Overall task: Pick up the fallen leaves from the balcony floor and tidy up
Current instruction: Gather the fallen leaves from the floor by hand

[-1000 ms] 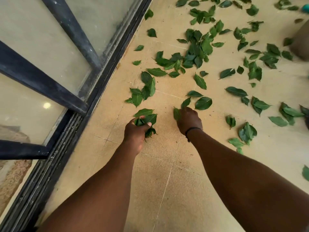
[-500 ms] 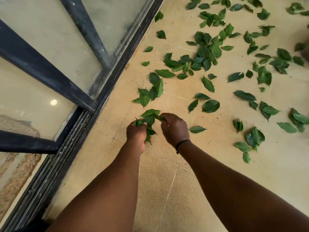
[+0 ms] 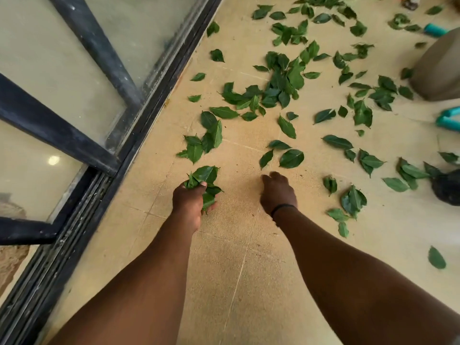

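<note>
The left hand [image 3: 190, 201] grips a bunch of leaves [image 3: 204, 181] above the balcony floor [image 3: 239, 270]. The right hand [image 3: 277, 192] holds nothing, fingers [image 3: 270, 176] loosely curled. Two loose leaves [image 3: 291, 158] lie just ahead of those fingertips, nearer the right hand, long axes slanting up to the right.

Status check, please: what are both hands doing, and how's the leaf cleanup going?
Left hand grips a bunch of leaves. Right hand empty, near two loose leaves. Many leaves remain across the balcony floor. Nothing blocking.
</note>
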